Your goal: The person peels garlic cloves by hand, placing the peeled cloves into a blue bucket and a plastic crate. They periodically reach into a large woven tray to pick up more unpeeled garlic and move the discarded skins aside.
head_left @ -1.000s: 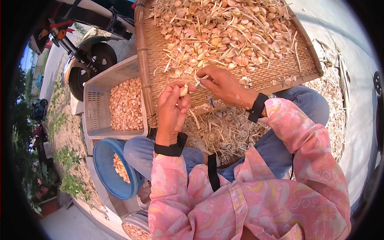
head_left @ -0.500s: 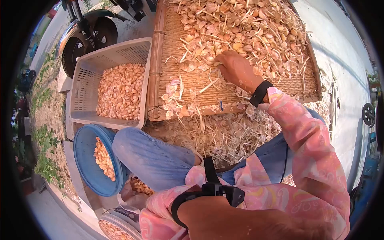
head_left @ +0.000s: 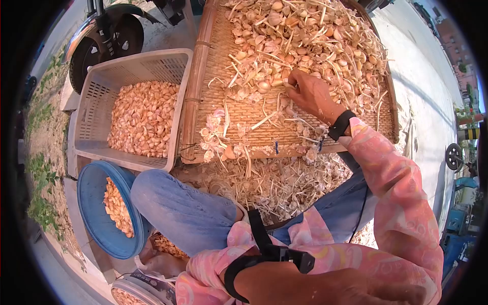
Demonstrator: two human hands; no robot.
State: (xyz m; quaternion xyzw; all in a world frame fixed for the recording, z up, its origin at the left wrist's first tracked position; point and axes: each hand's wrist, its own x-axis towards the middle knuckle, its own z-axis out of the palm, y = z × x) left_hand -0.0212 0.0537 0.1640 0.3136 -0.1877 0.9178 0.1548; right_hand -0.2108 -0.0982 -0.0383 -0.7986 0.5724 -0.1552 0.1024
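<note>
My right hand [head_left: 314,96], in a pink sleeve with a black wrist strap, is at the near edge of a pile of garlic cloves [head_left: 305,51] mixed with dry skins and stalks. Its thumb and forefinger are pinched on a pale garlic clove [head_left: 285,85]. The pile lies on a woven bamboo tray [head_left: 203,104], with a small heap of loose skins [head_left: 216,137] near its front edge. Low in the view and close to the camera is my left hand [head_left: 325,284], its wrist wearing a black strap with a small device; the frame's bottom edge cuts off its fingers.
Left of the tray stands a pale plastic crate [head_left: 175,127] holding cloves. A blue tub [head_left: 91,213] with cloves sits below it, and a white bucket [head_left: 134,290] at the bottom. Skins and stalks [head_left: 284,183] litter the ground between my knees. A wheel [head_left: 109,48] stands behind the crate.
The view has shifted slightly, moving the tray, crate and tub a little left and down. My right hand has moved slightly right along the pile edge, still pinched.
</note>
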